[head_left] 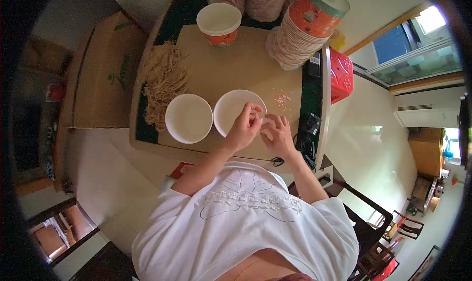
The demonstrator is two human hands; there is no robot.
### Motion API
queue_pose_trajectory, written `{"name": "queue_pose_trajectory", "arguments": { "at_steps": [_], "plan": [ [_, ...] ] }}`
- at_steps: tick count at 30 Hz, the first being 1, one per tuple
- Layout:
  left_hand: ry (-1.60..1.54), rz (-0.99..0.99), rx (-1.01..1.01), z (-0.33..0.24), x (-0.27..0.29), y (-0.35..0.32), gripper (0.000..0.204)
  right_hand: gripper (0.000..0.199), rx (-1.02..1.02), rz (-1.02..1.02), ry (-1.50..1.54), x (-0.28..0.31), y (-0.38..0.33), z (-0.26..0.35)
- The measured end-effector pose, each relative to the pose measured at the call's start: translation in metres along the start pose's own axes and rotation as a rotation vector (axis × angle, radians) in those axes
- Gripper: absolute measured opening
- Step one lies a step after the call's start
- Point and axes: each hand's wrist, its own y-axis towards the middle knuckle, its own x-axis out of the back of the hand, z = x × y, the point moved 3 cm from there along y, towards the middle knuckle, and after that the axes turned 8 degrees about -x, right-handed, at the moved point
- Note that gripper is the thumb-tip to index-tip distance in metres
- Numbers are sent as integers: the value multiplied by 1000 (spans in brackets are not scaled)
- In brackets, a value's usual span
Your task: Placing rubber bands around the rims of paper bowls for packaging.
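Observation:
My left hand [246, 126] is raised over the right side of a white paper tub [231, 106], its fingers curled into a pinch. Close beside it, my right hand [278, 135] bends its fingers toward the left fingertips. What they hold between them, if anything, is too small to make out. A second white tub [189, 119] stands just to the left, and both look bare inside. Small pink bits [282, 101] lie scattered on the cardboard sheet [260, 55] beyond my right hand. At the left edge of the cardboard is a heap of beige strings [164, 79].
An orange-printed tub [219, 24] stands at the back of the table. Tall stacks of tubs [307, 28] rise at the back right. Black cables [307, 148] lie by the right edge, near a red stool [340, 75]. A large carton [105, 72] stands at the left.

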Motion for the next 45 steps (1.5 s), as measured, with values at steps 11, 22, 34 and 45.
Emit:
{"name": "queue_pose_trajectory", "arguments": {
  "at_steps": [11, 22, 34, 45],
  "plan": [
    [186, 12, -66, -11, 37, -47, 22, 10, 386, 248, -269, 1, 15, -6],
    [764, 226, 142, -46, 115, -64, 9, 11, 326, 327, -155, -28, -19, 12],
    [876, 112, -303, -38, 45, -2, 6, 10, 266, 352, -172, -49, -29, 26],
    [776, -48, -412, 12, 47, -34, 31, 21, -589, 352, 938, -55, -24, -4]
  ]
}}
